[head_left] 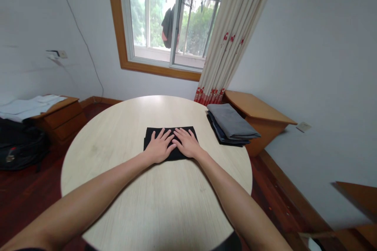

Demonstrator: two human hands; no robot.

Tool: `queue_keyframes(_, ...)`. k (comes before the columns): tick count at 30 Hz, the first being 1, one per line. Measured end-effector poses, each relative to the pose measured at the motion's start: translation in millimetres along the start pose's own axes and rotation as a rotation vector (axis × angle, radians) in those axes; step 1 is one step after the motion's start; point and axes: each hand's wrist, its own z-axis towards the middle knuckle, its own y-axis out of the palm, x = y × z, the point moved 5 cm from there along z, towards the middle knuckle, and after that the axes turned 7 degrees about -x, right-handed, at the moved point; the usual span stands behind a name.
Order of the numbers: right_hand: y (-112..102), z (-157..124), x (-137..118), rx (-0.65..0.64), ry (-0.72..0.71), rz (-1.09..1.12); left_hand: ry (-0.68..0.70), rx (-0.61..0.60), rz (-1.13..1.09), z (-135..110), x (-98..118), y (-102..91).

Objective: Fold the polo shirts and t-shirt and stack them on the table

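A folded black cloth (177, 156) lies flat near the middle of the round, pale wooden table (118, 133). My left hand (159, 147) rests palm down on its left half, fingers spread. On the right half lies my right hand (186, 143), also flat with its fingers stretched out. The two thumbs almost meet over the middle of the cloth. Whether the cloth is a garment cannot be made out. To the right, near the table's edge, sits a stack of folded dark cloths, with a grey folded cloth (232, 120) on top.
Behind the stack, a wooden desk (259, 106) stands against the right wall. A patterned curtain (229, 39) hangs beside the window (171, 19). On the left are a small wooden cabinet (66, 119) with papers on it and a black backpack (22, 145) on the floor.
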Motion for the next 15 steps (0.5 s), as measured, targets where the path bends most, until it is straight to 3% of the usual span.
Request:
queue_keyframes(3, 7.1, 3.2, 20.6, -0.078, 0.096, 0.011, -0.100, -0.042, -0.007, 0.9, -13.4, 8.1)
queue_keyframes(8, 3.6, -0.7, 57.4, -0.107, 0.264, 0.055, -0.256, -0.104, -0.061, 3.4, -46.2, 4.7)
queue_keyframes(11, 0.3, -5.8, 59.9, -0.107, 0.278, 0.054, -0.297, -0.136, -0.090, 6.7, -61.6, 4.4)
queue_keyframes(15, -16.7, -14.9, 45.3, -0.072, 0.253, -0.071, -0.334, -0.151, -0.102, 12.6, -81.8, 5.4)
